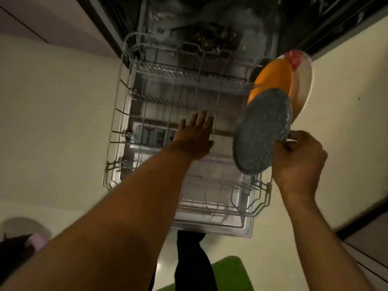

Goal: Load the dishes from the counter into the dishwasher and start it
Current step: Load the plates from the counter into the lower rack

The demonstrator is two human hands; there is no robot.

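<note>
The dishwasher's lower wire rack point(117, 131) is pulled out over the open door point(212, 225). My right hand point(298, 160) grips the right edge of a speckled grey plate point(262, 131), held on edge above the rack's right side. Behind it an orange plate point(273, 78) and a cream plate with a red patch point(302, 85) stand on edge at the rack's right side. My left hand point(195, 135) reaches over the rack's middle with fingers spread and straight, holding nothing.
The dark dishwasher tub point(205, 28) opens at the top of the view. Pale floor lies on both sides. A green mat point(228, 274) and my dark trouser leg point(191, 261) are below the door. A dark baseboard point(361, 219) runs at the right.
</note>
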